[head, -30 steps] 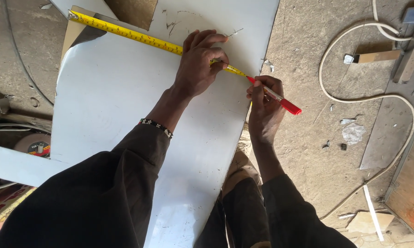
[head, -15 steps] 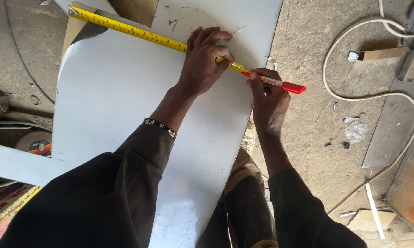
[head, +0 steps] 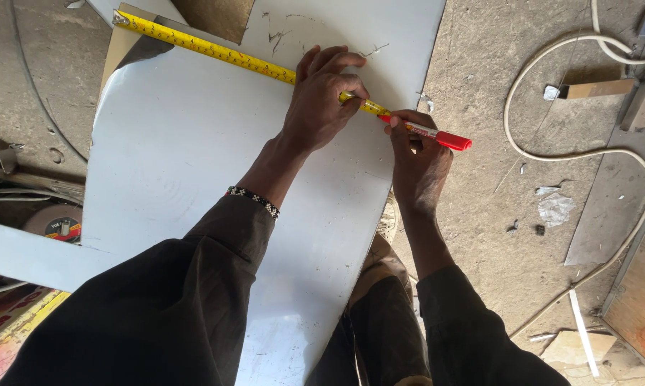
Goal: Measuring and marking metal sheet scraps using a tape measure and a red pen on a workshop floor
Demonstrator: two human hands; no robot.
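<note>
Two hands work on a pale metal sheet [head: 194,164]: the left hand [head: 322,100] pins a yellow tape measure [head: 215,50] flat with closed fingers, the right hand [head: 419,154] grips a red marker [head: 433,134] at the sheet's edge. Any tape slip risks misplacing the mark.

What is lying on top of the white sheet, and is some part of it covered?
A yellow tape measure lies across the white sheet. The left hand presses on it and hides a short stretch. The right hand holds a red marker at the tape; its tip is not visible.
</note>
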